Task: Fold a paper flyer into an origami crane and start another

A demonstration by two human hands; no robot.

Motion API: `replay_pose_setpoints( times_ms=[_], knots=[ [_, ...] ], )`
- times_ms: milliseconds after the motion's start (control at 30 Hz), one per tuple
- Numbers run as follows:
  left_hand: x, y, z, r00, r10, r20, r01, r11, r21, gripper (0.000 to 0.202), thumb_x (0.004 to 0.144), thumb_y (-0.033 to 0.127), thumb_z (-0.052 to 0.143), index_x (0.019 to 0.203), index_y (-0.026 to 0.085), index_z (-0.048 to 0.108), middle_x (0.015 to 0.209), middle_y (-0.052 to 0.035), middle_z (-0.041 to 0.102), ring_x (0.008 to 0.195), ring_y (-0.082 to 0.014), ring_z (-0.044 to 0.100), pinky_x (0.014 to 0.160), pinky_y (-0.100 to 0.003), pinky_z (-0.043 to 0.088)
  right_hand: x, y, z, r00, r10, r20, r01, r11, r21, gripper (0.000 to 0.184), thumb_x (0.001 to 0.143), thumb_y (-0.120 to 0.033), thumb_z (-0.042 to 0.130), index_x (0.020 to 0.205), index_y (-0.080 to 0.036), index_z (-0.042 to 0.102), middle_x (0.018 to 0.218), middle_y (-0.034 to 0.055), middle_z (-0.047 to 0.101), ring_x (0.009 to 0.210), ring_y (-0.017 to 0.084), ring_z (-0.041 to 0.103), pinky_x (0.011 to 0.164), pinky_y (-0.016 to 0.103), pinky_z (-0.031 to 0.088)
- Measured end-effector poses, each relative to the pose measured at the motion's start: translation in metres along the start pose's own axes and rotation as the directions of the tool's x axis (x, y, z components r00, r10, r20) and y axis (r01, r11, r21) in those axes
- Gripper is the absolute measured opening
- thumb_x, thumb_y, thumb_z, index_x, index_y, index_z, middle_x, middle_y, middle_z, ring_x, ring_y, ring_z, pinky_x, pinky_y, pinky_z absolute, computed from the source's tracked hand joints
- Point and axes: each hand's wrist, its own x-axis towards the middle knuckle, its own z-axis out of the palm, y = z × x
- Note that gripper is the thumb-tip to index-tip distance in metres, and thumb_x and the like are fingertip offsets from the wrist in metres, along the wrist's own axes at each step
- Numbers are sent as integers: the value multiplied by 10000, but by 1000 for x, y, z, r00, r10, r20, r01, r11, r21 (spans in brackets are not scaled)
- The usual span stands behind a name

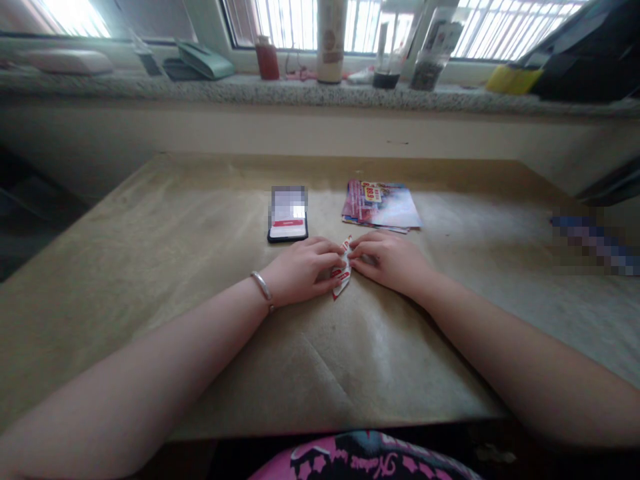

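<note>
A small folded piece of white paper with red print (342, 283) lies on the table between my hands. My left hand (311, 268), with a silver bangle (261, 285) at the wrist, presses its fingers onto the paper's left side. From the right, my right hand (387, 259) pinches the paper's upper right edge with thumb and fingertips. The fingers hide part of the folds. Just beyond my left hand lies a phone (289, 215) with its screen lit. Past my right hand is a stack of glossy printed leaflets (383, 205).
The table (150, 267) has a beige cover. At its right edge lies a blurred bluish object (597, 245). Behind the table, a stone windowsill (295, 92) bears a red bottle (267, 59), a tall pale cylinder (331, 43), a green case (207, 61) and a yellow item (513, 79).
</note>
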Motion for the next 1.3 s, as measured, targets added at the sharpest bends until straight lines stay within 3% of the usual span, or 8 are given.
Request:
replay_pose_setpoints(
  times_ms=[333,567,733,867,1033,1300],
  knots=[
    [3,3,-2,998,-55,28,55,998,12,315,866,342,590,1140,194,636,1178,-82,636,1105,-222,549,981,-382,449,3,-4,1,999,23,30,-21,998,-60,224,862,-299,551,1004,-154,647,1103,112,686,1035,252,605,931,399,470],
    [0,3,1,999,-45,11,44,998,46,325,897,337,557,1184,199,626,1195,-92,628,1066,-220,565,936,-390,468,3,10,8,997,-40,64,37,998,57,290,889,-247,522,1160,-180,601,1251,94,633,1216,225,527,1028,415,420],
    [3,4,-1,999,-45,-7,45,998,53,264,878,292,576,1085,145,648,1151,-87,667,1056,-218,595,936,-372,488,3,11,4,994,-110,0,110,992,58,150,873,-226,557,951,-210,684,1131,73,681,1062,205,595,941,383,466],
    [2,2,-1,1000,-19,-18,20,998,66,215,883,281,568,1033,164,669,1132,-67,681,1058,-212,599,936,-370,494,2,6,-3,988,-151,28,152,988,-41,178,876,-188,533,895,-198,710,975,65,715,924,197,615,836,333,489],
    [2,1,0,999,-34,-26,35,998,58,225,867,232,564,1055,165,669,1141,-61,678,1075,-205,595,966,-368,480,0,3,-10,968,-240,77,250,953,-169,213,920,-245,508,900,-192,714,1020,61,730,945,204,651,863,336,481],
    [2,-3,0,997,-51,-66,54,998,41,217,868,246,570,1037,171,684,1086,-60,702,1030,-196,619,933,-363,503,1,-2,-13,938,-334,92,346,908,-235,213,931,-242,506,962,-177,707,1081,90,714,1033,232,648,897,382,483]
  ],
)
